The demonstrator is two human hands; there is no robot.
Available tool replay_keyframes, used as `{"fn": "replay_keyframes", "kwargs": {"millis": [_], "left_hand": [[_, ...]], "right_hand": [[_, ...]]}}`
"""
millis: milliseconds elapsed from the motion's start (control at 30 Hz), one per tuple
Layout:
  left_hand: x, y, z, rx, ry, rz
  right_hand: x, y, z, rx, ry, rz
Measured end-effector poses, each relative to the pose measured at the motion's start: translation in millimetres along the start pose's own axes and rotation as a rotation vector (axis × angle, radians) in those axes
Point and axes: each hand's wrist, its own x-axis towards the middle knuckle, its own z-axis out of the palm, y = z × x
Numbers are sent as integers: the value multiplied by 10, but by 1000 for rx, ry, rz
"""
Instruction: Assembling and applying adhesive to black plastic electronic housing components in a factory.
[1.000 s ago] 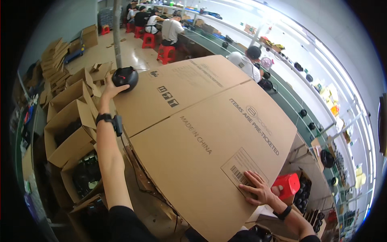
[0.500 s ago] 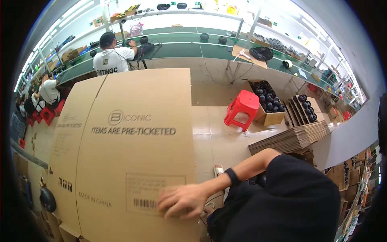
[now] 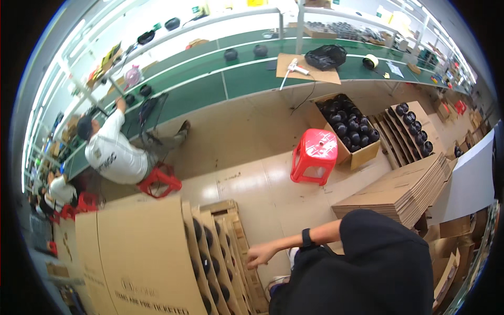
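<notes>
My right hand [image 3: 261, 255] hangs at the end of an outstretched arm with a black wristband [image 3: 306, 238]. Its fingers are curled in, and I see nothing held in them. Just left of it stands a large brown cardboard carton [image 3: 142, 236] with dark print. Along the carton's right side are upright cardboard sheets [image 3: 231, 247] with black round parts [image 3: 209, 236] set between them. A wooden pallet [image 3: 241, 236] shows at floor level beside these, close to my hand. My left hand is out of view.
Ahead is a red plastic stool [image 3: 316, 152], beside an open carton of black round parts [image 3: 349, 126]. Flattened cardboard [image 3: 394, 194] is stacked at the right. Beyond runs a green workbench [image 3: 199, 79] with a glue gun [image 3: 295, 68]. A co-worker [image 3: 118, 152] sits at the left.
My right hand has come off the carton's printed face and now hangs to its right. The view has swung, so the carton sits lower and the layered sheets beside it show.
</notes>
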Motion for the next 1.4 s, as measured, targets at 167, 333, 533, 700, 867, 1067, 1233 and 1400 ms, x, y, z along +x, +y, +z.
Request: {"fn": "replay_keyframes", "kwargs": {"millis": [167,333,533,700,867,1067,1233,1400], "left_hand": [[1270,430,1156,127,-276,-43],[2697,866,2237,246,-513,-108],[4656,1949,3248,464,-786,-202],[6884,3612,3992,636,-667,416],[8322,7425,6078,498,-671,874],[9795,9758,8677,371,-435,1076],[10772,10359,9869,472,-403,1139],[10352,10094,9484,348,-308,1335]], "right_hand": [[-701,1202,-1475,-1,354,280],[-1237,1694,-2858,102,545,555],[-2244,2265,-4543,-230,804,783],[-2900,2452,-6068,-391,1384,786],[-3692,2844,-7602,-582,1816,732],[-3796,3086,-8806,-541,1685,963],[-3610,3051,-9248,-630,1707,999],[-3691,3031,-9371,-511,1541,1149]]}}
